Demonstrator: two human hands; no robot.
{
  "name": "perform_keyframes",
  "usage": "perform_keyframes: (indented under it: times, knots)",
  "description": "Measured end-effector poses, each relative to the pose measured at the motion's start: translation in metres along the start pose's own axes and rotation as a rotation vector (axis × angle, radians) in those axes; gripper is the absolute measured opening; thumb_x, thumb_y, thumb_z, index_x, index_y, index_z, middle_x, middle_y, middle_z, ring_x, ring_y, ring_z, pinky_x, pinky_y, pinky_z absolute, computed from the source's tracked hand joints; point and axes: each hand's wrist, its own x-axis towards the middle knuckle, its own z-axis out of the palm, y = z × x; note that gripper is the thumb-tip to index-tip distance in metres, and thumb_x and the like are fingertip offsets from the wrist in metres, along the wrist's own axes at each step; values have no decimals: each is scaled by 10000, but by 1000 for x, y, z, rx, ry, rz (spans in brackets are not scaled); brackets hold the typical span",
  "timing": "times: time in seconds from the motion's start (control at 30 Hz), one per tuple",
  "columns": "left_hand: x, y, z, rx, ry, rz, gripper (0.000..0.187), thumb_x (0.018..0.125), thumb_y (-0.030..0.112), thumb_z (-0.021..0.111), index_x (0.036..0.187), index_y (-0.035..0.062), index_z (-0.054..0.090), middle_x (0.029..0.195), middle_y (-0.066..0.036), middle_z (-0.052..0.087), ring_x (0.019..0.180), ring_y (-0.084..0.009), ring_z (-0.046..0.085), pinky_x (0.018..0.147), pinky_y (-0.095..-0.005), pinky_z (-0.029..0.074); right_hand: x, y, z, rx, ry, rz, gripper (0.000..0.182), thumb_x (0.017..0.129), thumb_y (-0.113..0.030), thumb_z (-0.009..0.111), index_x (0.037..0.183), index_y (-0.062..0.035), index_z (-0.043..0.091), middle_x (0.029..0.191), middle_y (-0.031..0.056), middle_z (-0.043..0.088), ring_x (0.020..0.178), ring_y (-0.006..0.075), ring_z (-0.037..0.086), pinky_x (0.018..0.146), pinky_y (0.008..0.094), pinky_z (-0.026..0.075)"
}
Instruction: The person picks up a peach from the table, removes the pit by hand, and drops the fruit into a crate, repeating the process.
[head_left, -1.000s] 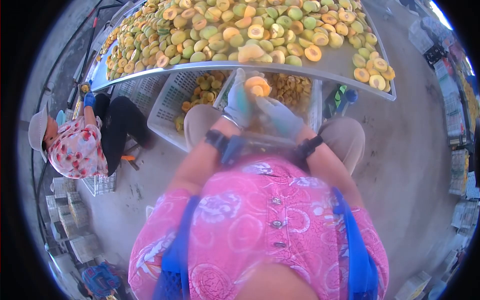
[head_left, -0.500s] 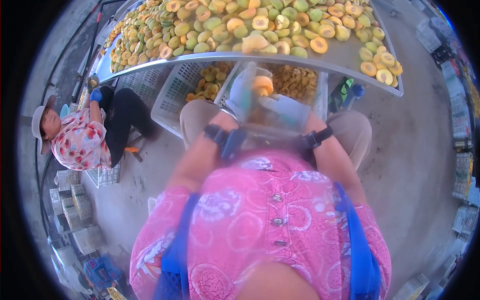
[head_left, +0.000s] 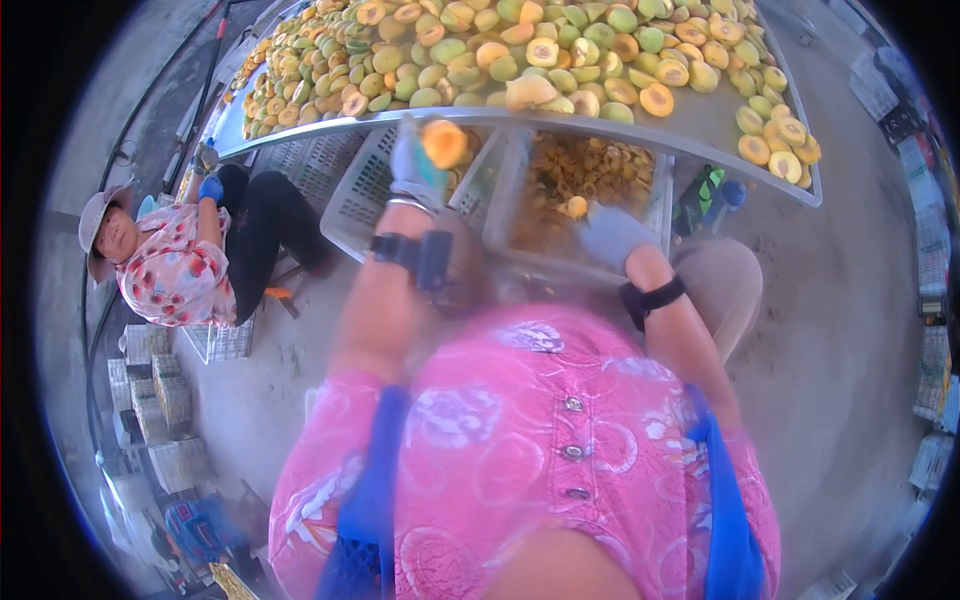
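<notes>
My left hand [head_left: 416, 172], in a pale glove, is raised over the left white crate [head_left: 345, 210] just below the metal table's edge. Its blurred fingers are closed on an orange peach half [head_left: 443, 144]. Also gloved, my right hand [head_left: 618, 236] is at the near side of the right crate [head_left: 512, 232], which holds many brownish-yellow pieces [head_left: 590, 165]. A small orange fruit piece [head_left: 577, 207] shows at its fingertips; the fingers look bent, and whether anything else is in them is hidden.
A metal table [head_left: 690, 138] heaped with peach halves [head_left: 430, 75] spans the front. At left sits another person [head_left: 170, 260] with a blue glove. A dark bottle-like object with a blue top [head_left: 733, 193] stands right of the crates. Stacked crates [head_left: 160, 390] line the left.
My hands, together at a fruit before, have parted. The left moved leftward over the left crate with the peach half; the right moved slightly right and down. The view shifted slightly.
</notes>
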Motion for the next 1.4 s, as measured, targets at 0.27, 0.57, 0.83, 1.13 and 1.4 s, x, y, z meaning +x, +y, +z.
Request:
perform_keyframes:
  times: [0.27, 0.57, 0.83, 1.13, 1.4]
  knots:
    - [18, 39, 19, 768, -59, 495, 445, 895, 238, 653, 1264, 12, 549, 1206, -116, 588, 1103, -225, 557, 953, -320, 440, 33, 34, 20, 14, 76, 222, 487, 930, -389, 423, 1191, -8, 580, 1153, 265, 625, 1051, 412, 617, 913, 471, 474]
    - [13, -12, 124, 1574, -690, 446, 607, 831, 386, 690, 1321, 73, 518, 1393, -197, 438, 1291, -284, 446, 1063, -379, 373, 21, 39, 47, -66, -26, -1, 341, 942, -306, 430, 1169, -132, 616, 1231, 176, 605, 1110, 377, 583, 922, 450, 474]
    - [17, -15, 105, -18, -379, -102, 316, 922, 148, 581, 1209, 20, 543, 1149, -114, 600, 1019, -220, 614, 910, -333, 513, 86, 83, 102, 267, 424, -283, 334, 984, -260, 431, 1127, -8, 597, 1150, 277, 600, 1083, 399, 574, 940, 403, 450]
    - [-35, -37, 96, 791, -648, 335, 372, 1007, 227, 348, 1234, -18, 512, 1243, -155, 585, 1175, -284, 556, 1025, -440, 445, 30, -12, 7, 1055, 406, -137, 466, 991, -371, 452, 1254, 3, 545, 1209, 232, 596, 1136, 339, 557, 990, 366, 402]
    - [-90, -32, 114, 896, -780, 207, 360, 1003, 199, 428, 1311, 18, 474, 1303, -112, 543, 1187, -225, 537, 1019, -361, 440, 21, -14, -16, 814, 586, -49, 365, 943, -249, 590, 1176, 31, 562, 1027, 96, 629, 944, 152, 565, 823, 308, 456]
